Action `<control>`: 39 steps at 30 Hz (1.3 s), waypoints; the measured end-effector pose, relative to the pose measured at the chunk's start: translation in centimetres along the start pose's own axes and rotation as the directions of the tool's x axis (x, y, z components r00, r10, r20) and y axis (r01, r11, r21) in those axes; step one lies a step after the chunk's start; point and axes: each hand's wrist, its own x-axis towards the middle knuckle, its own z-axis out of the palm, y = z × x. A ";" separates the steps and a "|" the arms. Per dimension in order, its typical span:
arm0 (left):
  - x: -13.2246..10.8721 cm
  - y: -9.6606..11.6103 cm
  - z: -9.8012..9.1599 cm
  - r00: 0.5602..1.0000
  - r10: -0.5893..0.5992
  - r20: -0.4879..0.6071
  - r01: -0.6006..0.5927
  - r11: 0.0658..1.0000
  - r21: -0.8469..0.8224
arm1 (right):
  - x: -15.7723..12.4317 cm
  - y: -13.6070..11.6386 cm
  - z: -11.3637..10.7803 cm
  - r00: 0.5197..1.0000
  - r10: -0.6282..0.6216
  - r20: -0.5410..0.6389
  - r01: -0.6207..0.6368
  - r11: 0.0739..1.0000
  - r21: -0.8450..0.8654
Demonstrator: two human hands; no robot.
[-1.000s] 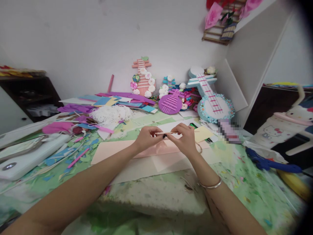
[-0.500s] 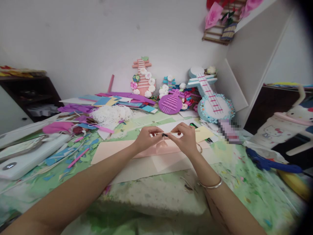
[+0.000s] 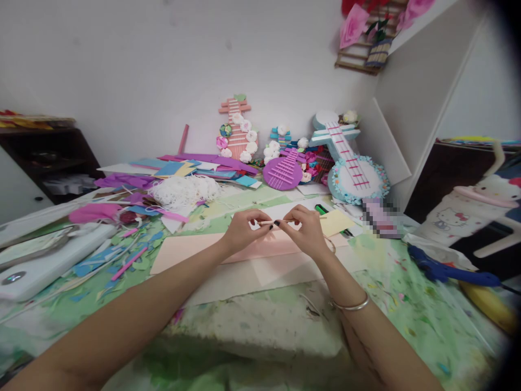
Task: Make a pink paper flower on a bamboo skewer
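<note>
My left hand and my right hand meet over the middle of the table, both pinched on a thin pale pink stick held level between them. The fingertips with dark nails touch at the stick's middle. Under the hands lies a long pink foam sheet on top of a paler sheet. A silver bangle circles my right wrist.
Foam guitar crafts, purple, blue and pink, lean at the back wall. Coloured foam sheets, white string and scraps crowd the left. A yellow note, green marker, blue glue gun and white device lie around.
Both hands stay in place; the fingers shift slightly along the stick, as if rolling it.
</note>
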 end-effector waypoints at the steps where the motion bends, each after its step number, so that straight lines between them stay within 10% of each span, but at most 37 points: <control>1: 0.0 0.0 0.0 1.000 -0.002 0.006 0.002 1.000 -0.001 | 0.0 0.0 0.0 1.000 0.003 -0.002 -0.003 1.000 0.005; 39: -0.2 -0.4 0.1 1.000 0.001 0.017 -0.001 1.000 0.031 | -0.2 0.2 0.2 0.998 -0.049 0.051 0.051 0.998 -0.043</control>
